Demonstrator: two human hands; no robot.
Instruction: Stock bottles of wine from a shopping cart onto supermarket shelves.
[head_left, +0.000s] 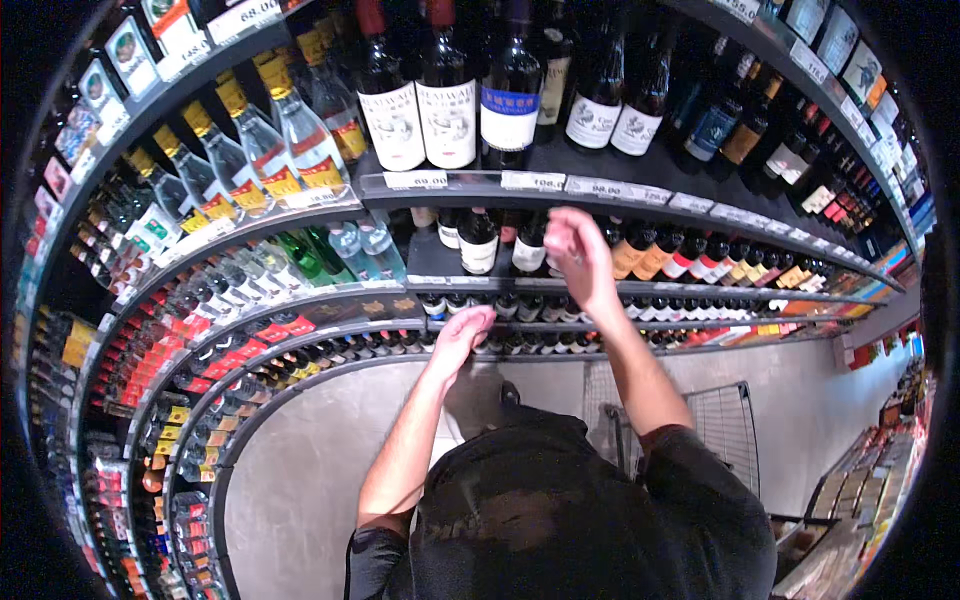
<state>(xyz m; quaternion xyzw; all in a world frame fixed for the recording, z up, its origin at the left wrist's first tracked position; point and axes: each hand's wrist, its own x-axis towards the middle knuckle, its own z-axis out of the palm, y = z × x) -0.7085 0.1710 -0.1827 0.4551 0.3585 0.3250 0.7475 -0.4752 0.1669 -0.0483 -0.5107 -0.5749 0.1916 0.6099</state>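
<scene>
My left hand (463, 339) is held low in front of the lower wine shelves, its fingers curled together, with no object visible in it. Higher up and further right, my right hand (576, 251) is raised before the shelf below the large bottles, fingers bent; I see no object in it. A dark wine bottle with a white label (529, 251) stands just left of my right hand, and another similar bottle (478, 244) is further left. Above, a wine bottle with a blue and white label (510, 112) stands beside two white-labelled wine bottles (448, 120).
Curved shelves of clear bottles with yellow caps (244, 142) fill the left side. A shelf edge with price tags (622, 187) crosses in front of me. A wire shopping cart (724, 431) stands on the floor at my right. Stacked goods (862, 480) are at the far lower right.
</scene>
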